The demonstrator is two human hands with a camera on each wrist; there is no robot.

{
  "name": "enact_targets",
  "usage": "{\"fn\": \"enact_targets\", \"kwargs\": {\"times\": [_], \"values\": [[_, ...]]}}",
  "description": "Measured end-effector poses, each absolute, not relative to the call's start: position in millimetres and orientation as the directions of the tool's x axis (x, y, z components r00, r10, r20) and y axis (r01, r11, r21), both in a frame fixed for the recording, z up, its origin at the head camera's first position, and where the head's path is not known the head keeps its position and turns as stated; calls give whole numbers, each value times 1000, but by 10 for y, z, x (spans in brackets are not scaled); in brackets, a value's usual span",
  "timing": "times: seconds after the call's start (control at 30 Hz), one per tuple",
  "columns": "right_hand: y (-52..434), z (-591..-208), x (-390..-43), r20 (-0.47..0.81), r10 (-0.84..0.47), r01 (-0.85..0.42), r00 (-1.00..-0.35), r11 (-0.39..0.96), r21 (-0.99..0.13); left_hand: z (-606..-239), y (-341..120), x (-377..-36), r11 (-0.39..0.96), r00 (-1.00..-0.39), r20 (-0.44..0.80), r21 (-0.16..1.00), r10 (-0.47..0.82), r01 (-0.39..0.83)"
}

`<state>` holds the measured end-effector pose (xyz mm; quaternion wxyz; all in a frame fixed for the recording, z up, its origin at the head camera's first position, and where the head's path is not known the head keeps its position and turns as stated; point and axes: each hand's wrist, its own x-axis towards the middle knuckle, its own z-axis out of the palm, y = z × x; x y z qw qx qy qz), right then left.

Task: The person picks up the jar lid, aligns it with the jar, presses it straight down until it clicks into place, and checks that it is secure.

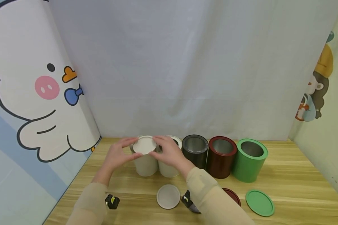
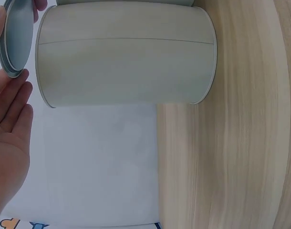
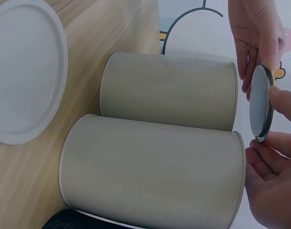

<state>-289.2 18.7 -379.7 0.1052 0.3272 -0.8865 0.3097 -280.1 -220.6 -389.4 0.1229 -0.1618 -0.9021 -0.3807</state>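
**White lid held over the end tin**

Pale wood-grain table (image 1: 293, 184) under me, white cloth hung behind, cartoon panels closing in both sides. Five round tins stand in a row near the back edge, and my landmark is the leftmost white tin (image 1: 145, 164): smooth, matte, straight-walled, a thin seam line around its body in the left wrist view.

Both my hands are on the white lid (image 1: 144, 145), a flat disc with a raised rim. My left hand (image 1: 117, 155) pinches its left edge with curled fingertips, my right hand (image 1: 170, 153) pinches the right edge. The lid sits tilted just above the tin's mouth, with a gap between the two showing in both wrist views.

Hard against that tin's right is a second white tin (image 1: 169, 165), walls touching. Further right: black tin (image 1: 195, 150), dark red tin (image 1: 221, 156), green tin (image 1: 249, 160), all open, bare metal inside.

In front of the landmark tin there's open wood, then a loose white lid (image 1: 168, 196) lying flat; a green lid (image 1: 260, 202) lies well to the right, a red one (image 1: 233, 195) half hidden by my sleeve.
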Motion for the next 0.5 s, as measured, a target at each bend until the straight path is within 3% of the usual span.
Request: {"fn": "enact_targets", "kwargs": {"times": [0.5], "values": [[59,-3761,-2996,290,-470,-549,-834,649,-526,-3880,-2273,-2942,695,-932,306,627,196,352]]}}
